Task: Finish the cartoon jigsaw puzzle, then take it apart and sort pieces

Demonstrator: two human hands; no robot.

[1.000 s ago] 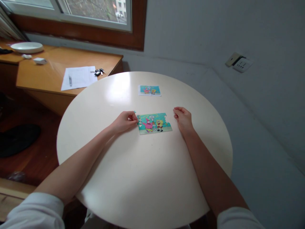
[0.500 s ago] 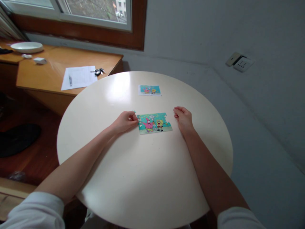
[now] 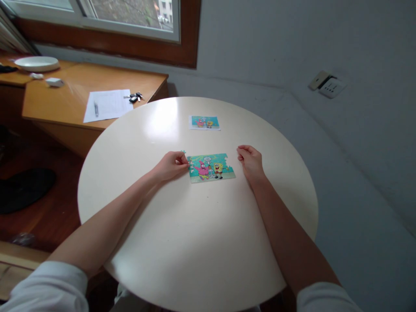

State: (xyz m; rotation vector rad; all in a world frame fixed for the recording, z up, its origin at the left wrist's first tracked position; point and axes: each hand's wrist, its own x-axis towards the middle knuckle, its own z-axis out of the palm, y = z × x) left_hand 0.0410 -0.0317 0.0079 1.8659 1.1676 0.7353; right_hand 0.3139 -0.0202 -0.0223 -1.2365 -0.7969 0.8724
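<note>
A small cartoon jigsaw puzzle (image 3: 211, 167) lies flat near the middle of the round cream table (image 3: 195, 242), with a gap at its upper right corner. My left hand (image 3: 169, 165) rests at the puzzle's left edge, fingers pinched on a small puzzle piece (image 3: 183, 152) whose teal tip shows above the thumb. My right hand (image 3: 251, 162) lies curled on the table just right of the puzzle, fingers closed, a finger's width from its edge. I cannot see whether it holds anything.
A small reference picture (image 3: 204, 122) of the same cartoon lies farther back on the table. To the left stands a wooden desk (image 3: 65, 104) with a paper sheet and pen (image 3: 105, 105), keys (image 3: 134, 97) and a white plate (image 3: 36, 63). A grey wall runs along the right.
</note>
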